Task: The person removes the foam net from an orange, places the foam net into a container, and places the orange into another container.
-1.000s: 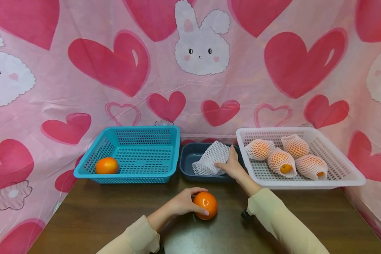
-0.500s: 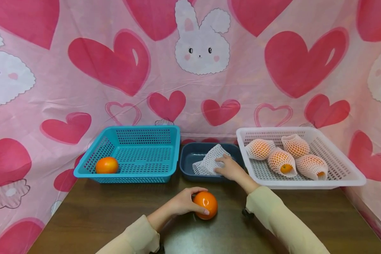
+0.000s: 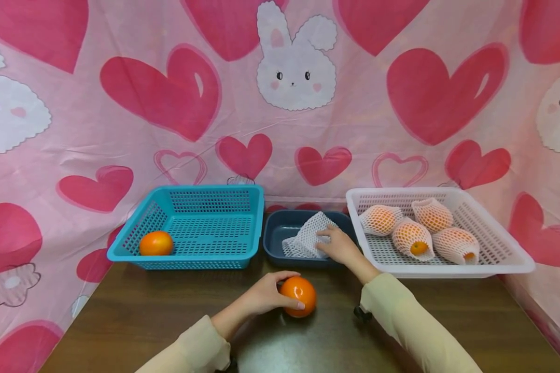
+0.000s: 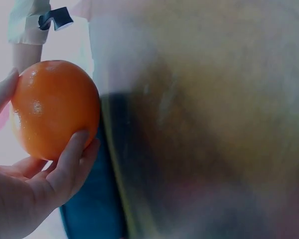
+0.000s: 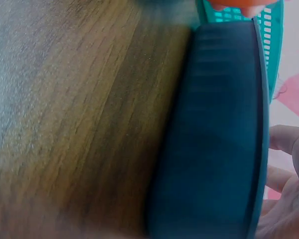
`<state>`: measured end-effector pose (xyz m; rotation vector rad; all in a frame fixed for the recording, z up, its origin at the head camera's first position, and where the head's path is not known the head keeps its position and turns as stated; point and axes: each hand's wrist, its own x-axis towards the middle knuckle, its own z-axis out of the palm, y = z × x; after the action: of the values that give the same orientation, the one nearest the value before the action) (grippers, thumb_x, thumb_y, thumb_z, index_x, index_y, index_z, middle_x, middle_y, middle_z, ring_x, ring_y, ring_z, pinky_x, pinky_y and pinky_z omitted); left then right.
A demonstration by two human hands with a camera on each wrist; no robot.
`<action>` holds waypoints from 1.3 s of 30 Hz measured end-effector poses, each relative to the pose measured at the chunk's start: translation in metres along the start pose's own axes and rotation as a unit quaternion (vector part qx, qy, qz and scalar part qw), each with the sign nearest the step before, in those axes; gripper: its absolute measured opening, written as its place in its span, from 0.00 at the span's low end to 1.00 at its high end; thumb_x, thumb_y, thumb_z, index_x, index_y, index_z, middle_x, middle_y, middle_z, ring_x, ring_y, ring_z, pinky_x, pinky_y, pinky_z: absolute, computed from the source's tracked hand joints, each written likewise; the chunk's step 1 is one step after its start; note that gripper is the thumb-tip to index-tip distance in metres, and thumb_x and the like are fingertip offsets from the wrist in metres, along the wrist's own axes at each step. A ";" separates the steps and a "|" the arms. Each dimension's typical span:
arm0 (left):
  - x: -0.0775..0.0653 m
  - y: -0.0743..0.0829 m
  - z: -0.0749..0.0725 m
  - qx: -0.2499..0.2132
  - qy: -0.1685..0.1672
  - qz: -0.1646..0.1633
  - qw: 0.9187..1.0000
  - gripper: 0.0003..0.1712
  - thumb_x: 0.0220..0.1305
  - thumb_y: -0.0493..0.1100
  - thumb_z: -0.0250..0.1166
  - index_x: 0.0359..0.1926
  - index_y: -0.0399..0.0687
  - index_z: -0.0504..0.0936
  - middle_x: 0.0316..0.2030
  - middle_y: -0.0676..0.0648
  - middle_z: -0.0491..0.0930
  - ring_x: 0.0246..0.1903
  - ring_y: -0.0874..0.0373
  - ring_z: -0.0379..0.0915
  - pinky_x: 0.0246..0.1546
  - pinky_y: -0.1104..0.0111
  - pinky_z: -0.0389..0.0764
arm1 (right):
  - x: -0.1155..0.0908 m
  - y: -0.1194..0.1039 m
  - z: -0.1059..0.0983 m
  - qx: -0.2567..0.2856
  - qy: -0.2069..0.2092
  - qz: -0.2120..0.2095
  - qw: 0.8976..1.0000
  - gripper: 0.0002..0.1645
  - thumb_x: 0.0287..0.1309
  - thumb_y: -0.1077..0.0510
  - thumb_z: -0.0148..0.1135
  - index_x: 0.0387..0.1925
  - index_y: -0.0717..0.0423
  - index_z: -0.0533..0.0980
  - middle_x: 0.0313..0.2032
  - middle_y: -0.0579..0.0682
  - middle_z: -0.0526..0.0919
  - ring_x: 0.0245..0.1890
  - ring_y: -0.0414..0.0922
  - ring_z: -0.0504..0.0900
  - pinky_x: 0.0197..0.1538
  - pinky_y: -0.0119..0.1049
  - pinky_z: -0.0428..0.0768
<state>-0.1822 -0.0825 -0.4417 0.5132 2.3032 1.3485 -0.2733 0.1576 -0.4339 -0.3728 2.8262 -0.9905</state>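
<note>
Dark table (image 3: 144, 305) is being worked over: the fruit (image 3: 301, 290) is being held before the tray (image 3: 303, 262) by the left hand (image 3: 263, 295), thumb and fingers curled round, probably for steadiness; inside, the net (image 3: 308, 238) is being touched by the right hand (image 3: 339, 246), whether pinched cannot be told

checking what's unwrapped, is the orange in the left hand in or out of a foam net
Out: the left hand grips the orange, visibly bare and glossy.

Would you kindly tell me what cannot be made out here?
Right wrist view: whether the right hand grips the foam netting, hidden behind the dark tray.
Right wrist view: the orange fruit, mostly cut off by the top edge.
Left wrist view: grain of the tabletop, blurred.
</note>
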 end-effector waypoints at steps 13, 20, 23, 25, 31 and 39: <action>-0.014 0.022 -0.024 0.017 0.045 0.015 0.999 0.40 0.59 0.54 0.76 0.68 0.41 0.75 0.52 0.46 0.82 0.46 0.52 0.76 0.49 0.58 0.81 | -0.008 -0.024 -0.015 -0.001 0.036 -0.054 0.998 0.30 0.68 0.56 0.63 0.67 0.65 0.72 0.68 0.68 0.70 0.69 0.65 0.66 0.69 0.63 0.64; -0.022 0.034 -0.036 0.013 0.056 0.019 0.998 0.39 0.59 0.52 0.76 0.67 0.42 0.76 0.50 0.46 0.82 0.46 0.51 0.76 0.46 0.59 0.82 | -0.014 -0.047 -0.021 0.017 0.017 -0.065 0.998 0.31 0.69 0.54 0.64 0.70 0.60 0.71 0.66 0.62 0.75 0.66 0.63 0.72 0.63 0.62 0.73; -0.026 0.039 -0.043 0.013 0.068 0.020 0.997 0.39 0.59 0.52 0.77 0.67 0.41 0.76 0.50 0.45 0.81 0.45 0.50 0.75 0.44 0.59 0.83 | -0.015 -0.054 -0.020 0.039 0.007 -0.075 0.996 0.31 0.69 0.54 0.64 0.69 0.61 0.72 0.64 0.62 0.77 0.62 0.62 0.76 0.58 0.56 0.79; -0.028 0.042 -0.047 0.017 0.077 0.017 0.997 0.39 0.58 0.52 0.77 0.67 0.41 0.76 0.50 0.45 0.81 0.45 0.51 0.75 0.44 0.60 0.83 | -0.014 -0.056 -0.018 0.055 0.001 -0.088 0.995 0.30 0.69 0.56 0.63 0.68 0.62 0.73 0.62 0.63 0.78 0.59 0.61 0.78 0.55 0.53 0.82; -0.035 0.045 -0.068 0.020 0.119 0.016 0.993 0.40 0.58 0.49 0.77 0.68 0.40 0.75 0.53 0.42 0.80 0.45 0.49 0.77 0.41 0.59 0.84 | -0.011 -0.060 -0.010 0.116 -0.016 -0.112 0.987 0.27 0.69 0.59 0.63 0.65 0.65 0.74 0.52 0.62 0.84 0.50 0.59 0.83 0.52 0.48 0.84; -0.042 0.046 -0.099 0.011 0.178 -0.009 0.984 0.41 0.60 0.50 0.76 0.70 0.40 0.73 0.59 0.36 0.76 0.48 0.42 0.76 0.41 0.54 0.85 | -0.008 -0.073 0.016 0.233 -0.054 -0.100 0.966 0.30 0.70 0.61 0.63 0.67 0.72 0.70 0.51 0.64 0.85 0.47 0.60 0.86 0.50 0.45 0.85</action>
<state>-0.1941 -0.1552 -0.3507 0.2712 2.6001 1.5086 -0.2489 0.0949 -0.4000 -0.6368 2.3876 -1.5709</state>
